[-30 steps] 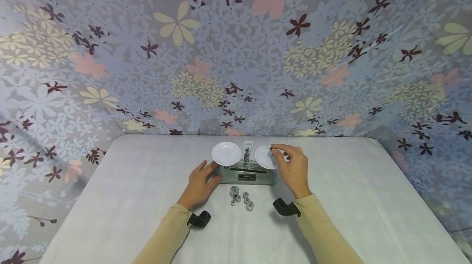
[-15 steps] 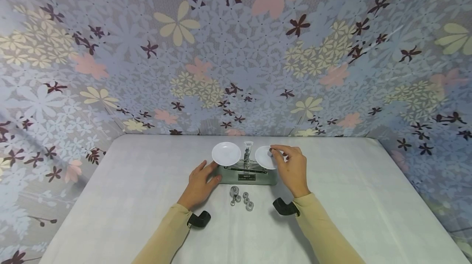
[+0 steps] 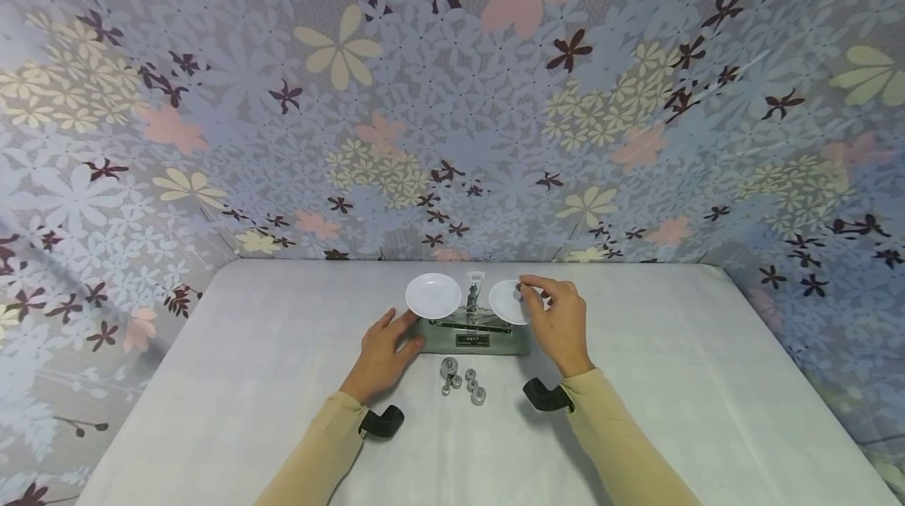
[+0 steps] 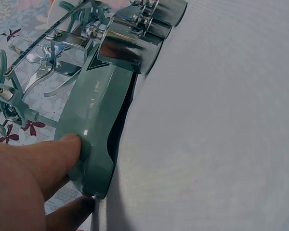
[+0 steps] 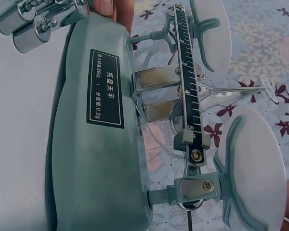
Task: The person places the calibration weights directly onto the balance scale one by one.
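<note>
A green balance scale (image 3: 472,341) with two white pans stands on the table; its ruler beam and label show closely in the right wrist view. My left hand (image 3: 385,357) grips the left end of its base, with the thumb (image 4: 70,147) on the front face. The left pan (image 3: 434,296) holds nothing visible. At the right pan (image 3: 505,303), my right hand (image 3: 562,327) pinches a small dark grey piece, apparently a weight (image 3: 521,287), by the rim. In the right wrist view the pan hides most of those fingers.
Several silver weights with knobs (image 3: 448,368) stand on the white tablecloth (image 3: 283,380) just in front of the scale. A flower-patterned cloth wall (image 3: 481,137) rises behind the table's far edge.
My right hand has shifted very slightly left over the right pan, still pinching the small piece. The left hand and the weights on the table stay put.
</note>
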`<state>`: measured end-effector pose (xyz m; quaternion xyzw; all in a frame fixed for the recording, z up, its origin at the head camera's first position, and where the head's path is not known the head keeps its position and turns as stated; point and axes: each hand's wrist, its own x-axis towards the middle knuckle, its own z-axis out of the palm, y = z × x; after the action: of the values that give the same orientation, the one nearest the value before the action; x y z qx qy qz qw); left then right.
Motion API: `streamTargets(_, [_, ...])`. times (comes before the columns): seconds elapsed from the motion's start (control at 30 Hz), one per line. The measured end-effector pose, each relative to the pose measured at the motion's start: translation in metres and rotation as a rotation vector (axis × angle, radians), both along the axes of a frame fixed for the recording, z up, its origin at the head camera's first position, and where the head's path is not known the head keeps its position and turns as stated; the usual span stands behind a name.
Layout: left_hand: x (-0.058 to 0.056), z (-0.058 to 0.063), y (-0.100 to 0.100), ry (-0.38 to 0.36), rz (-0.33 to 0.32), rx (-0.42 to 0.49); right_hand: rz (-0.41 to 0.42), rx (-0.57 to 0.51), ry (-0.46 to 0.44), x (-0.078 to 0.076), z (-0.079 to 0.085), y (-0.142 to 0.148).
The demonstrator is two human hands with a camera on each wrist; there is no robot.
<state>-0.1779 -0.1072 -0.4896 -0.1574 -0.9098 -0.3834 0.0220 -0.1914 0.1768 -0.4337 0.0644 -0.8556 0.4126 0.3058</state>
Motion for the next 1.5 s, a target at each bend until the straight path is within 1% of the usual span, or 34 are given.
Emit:
streamTargets(0.2, [0.0,0.0,0.0,0.011,0.0,0.0,-0.002,-0.009,-0.005,0.002,0.001,0.001])
streamTargets(0.5, [0.001,0.001,0.0,0.01,-0.002,0.001,0.013,-0.055,-0.017,0.013,0.006,0.0])
streamTargets(0.7, [0.001,0.001,0.0,0.005,0.001,0.006,0.036,-0.056,-0.024,0.024,0.009,-0.004])
streamTargets(0.93, [0.002,-0.001,-0.001,-0.001,-0.002,0.009,0.072,-0.015,0.007,0.042,0.009,-0.012])
streamTargets(1.1, [0.001,-0.001,-0.001,0.003,0.005,0.008,0.091,0.007,0.006,0.052,0.007,-0.017])
streamTargets(1.37, [0.001,0.0,-0.001,-0.006,0.007,0.005,0.162,0.033,0.035,0.063,-0.003,-0.024])
streamTargets(1.5, [0.001,0.001,-0.001,-0.009,0.006,0.006,0.204,0.015,0.001,0.069,-0.009,-0.027])
